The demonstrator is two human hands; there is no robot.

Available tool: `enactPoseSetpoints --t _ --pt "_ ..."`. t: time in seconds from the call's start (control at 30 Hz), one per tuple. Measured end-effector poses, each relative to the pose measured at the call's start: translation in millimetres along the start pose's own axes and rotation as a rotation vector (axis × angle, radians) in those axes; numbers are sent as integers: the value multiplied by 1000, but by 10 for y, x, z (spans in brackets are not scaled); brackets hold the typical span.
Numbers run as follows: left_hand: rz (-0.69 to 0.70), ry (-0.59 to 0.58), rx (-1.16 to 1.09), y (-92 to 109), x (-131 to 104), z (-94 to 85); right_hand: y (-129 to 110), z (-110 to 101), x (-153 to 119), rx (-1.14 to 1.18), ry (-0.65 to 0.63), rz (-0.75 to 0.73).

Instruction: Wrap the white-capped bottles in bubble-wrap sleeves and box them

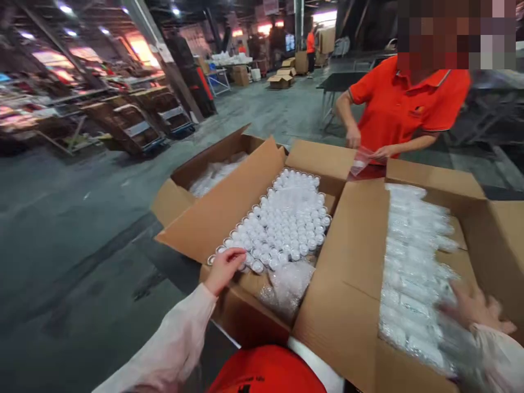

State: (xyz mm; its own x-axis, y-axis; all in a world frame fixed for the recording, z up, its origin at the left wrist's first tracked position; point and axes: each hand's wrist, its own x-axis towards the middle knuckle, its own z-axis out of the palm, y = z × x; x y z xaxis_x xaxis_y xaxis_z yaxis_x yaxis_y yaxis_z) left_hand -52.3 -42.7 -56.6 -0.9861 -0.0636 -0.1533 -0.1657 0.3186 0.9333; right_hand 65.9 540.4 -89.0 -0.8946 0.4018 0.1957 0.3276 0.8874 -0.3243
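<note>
The left hand (pixel 223 267), sleeved in thin pale translucent fabric, is laid at the near-left corner of a sheet of small round clear-plastic capped containers (pixel 286 224); its fingers are curled down over the outermost containers, touching them, though whether one is pinched cannot be told. The containers are packed tightly in rows, glossy and white-topped, inside an open brown corrugated cardboard box (pixel 229 202) whose flaps are folded outward. Crinkled clear plastic film (pixel 289 284) is bunched just below the rows.

The right hand (pixel 475 311) is blurred; its fingers appear spread and are laid on rolls of clear plastic-wrapped containers (pixel 413 273) stacked in a second open cardboard box (pixel 352 273) just beside the first. A third box of the same kind (pixel 180 188), lined with shiny film, is seen behind the first.

Across the boxes, a person in an orange polo shirt (pixel 405 109) is seen with a small clear plastic bag (pixel 360 161) held between both hands. The floor (pixel 82 245) is dull grey concrete.
</note>
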Motion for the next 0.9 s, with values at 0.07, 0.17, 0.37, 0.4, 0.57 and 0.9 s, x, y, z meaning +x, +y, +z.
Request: enactPoseSetpoints --t 0.07,0.17,0.37,0.4,0.57,0.9 --pt "96 -162 172 -68 -21 186 -365 -33 -34 -58 222 118" --pt "356 -425 501 -85 -58 645 -1410 43 -313 175 289 -82" --pt "467 -525 715 114 60 840 -3210 688 -817 394 -438 -565" --pt "474 -534 633 132 89 743 -3294 765 -820 385 -479 -537" --pt "271 -423 -29 85 177 247 -3244 826 -655 685 -483 -393" --pt "808 -507 214 45 -565 345 -2827 257 -547 137 -260 -432"
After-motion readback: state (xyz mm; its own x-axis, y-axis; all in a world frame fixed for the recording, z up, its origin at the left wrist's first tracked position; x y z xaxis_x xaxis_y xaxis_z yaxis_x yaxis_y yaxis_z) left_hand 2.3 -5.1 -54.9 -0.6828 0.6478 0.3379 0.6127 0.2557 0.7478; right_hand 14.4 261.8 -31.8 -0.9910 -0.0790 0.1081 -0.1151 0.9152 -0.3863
